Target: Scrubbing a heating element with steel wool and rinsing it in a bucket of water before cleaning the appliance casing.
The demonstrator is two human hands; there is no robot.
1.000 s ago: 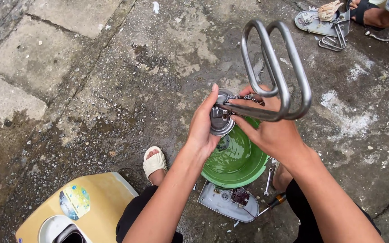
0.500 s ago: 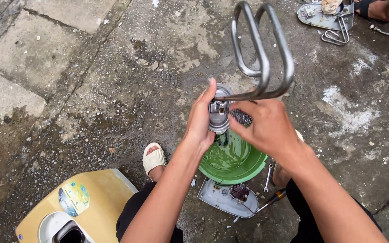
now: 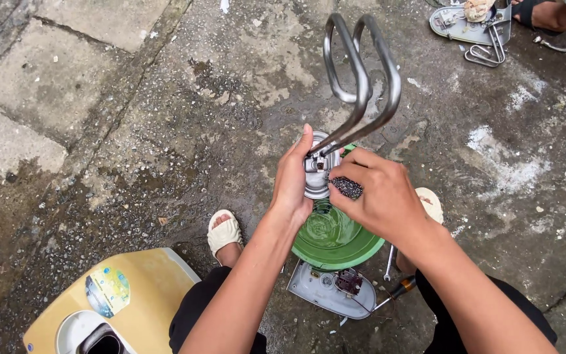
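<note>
At the lower left of the frame sits a yellow appliance housing (image 3: 145,295) with a round sticker. Bottom centre, a grey cover plate (image 3: 322,295) with a small part on it lies on the wet concrete ground (image 3: 132,131), with a screwdriver (image 3: 397,292) and a wrench (image 3: 390,262) just beside it. Above these stands a green basin (image 3: 335,239), flanked by two feet in pale sandals (image 3: 224,231). Over the basin, the left hand (image 3: 293,180) is closed around the round metal flange of a heating element (image 3: 358,85), whose bent steel loops rise toward the upper centre. The right hand (image 3: 378,196) pinches a dark scouring pad (image 3: 346,187) against the flange. At the upper right lie another plate and coil (image 3: 473,36) beside another person's foot.
</note>
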